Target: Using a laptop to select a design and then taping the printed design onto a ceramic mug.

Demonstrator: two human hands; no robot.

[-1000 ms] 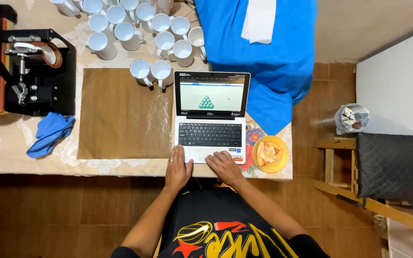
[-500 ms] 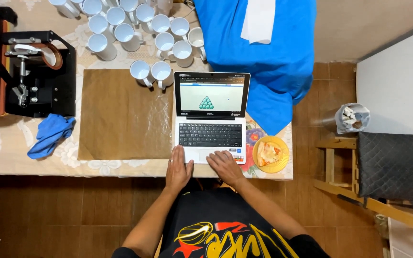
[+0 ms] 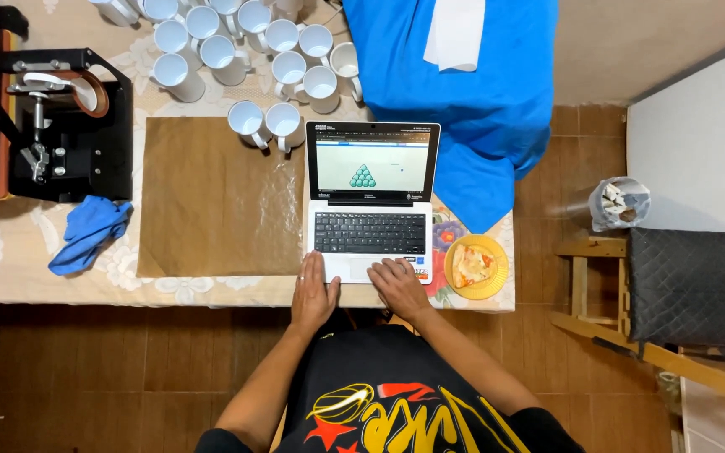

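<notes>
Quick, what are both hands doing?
Left hand: open, flat on the laptop edge, holding nothing.
Right hand: open, on the touchpad, holding nothing.

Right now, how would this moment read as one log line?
left hand: on laptop front edge | right hand: on touchpad area | nearby: white mugs, pizza plate

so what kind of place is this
Most likely a small home workshop for printing mugs: a black mug heat press, a cluster of blank white mugs and a laptop share a cloth-covered table.
</notes>
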